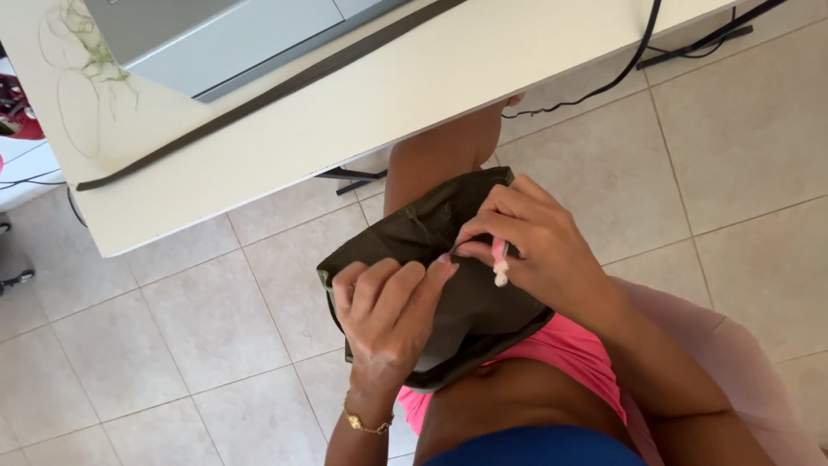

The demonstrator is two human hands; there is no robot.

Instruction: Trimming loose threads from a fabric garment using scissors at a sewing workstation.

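A seated person's left hand [388, 306] pinches a fold of dark olive fabric [470, 298], fingers curled tight in a clenched grip on the cloth, a gold bracelet [366, 423] at the wrist. Just beside it, the right hand [539, 246] holds a small pink-and-white tool [499, 263] between thumb and fingers, its grip closed on the handle, its pale end pointing down against the fabric. The two hands almost touch over the cloth, which lies bunched on the person's lap, above pink shorts [565, 349] and one bare knee. Ahead of the knee stands a cream table [345, 112], a long dark strip [259, 99] running across its top, a grey machine [233, 39] at its far edge and loose green thread [90, 52] beside it. Black cables [621, 73] trail onto the beige tiled floor [733, 147].
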